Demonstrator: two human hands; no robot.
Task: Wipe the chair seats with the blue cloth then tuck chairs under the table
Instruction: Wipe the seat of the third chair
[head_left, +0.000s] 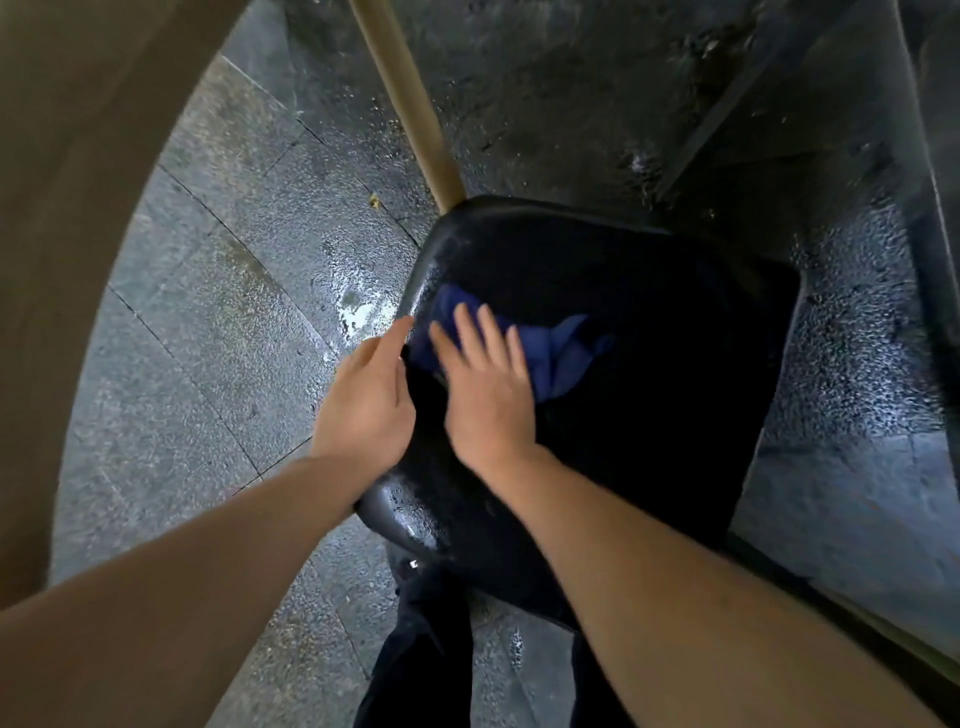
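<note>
Blue cloth (550, 353) flattened on black chair seat (649, 332) under right hand (488, 395), fingers straight, for broad wiping contact. Left hand (369, 400) relaxed, uncurled, steadying seat's left edge.

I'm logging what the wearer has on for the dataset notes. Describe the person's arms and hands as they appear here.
Both forearms are bare up to the frame edge: no sleeves or cuffs show. The left hand and right hand wear no gloves, and no watch, ring or wristband is visible. Fingers look straight with short nails, slightly blurred. Dark trousers show below.
</note>
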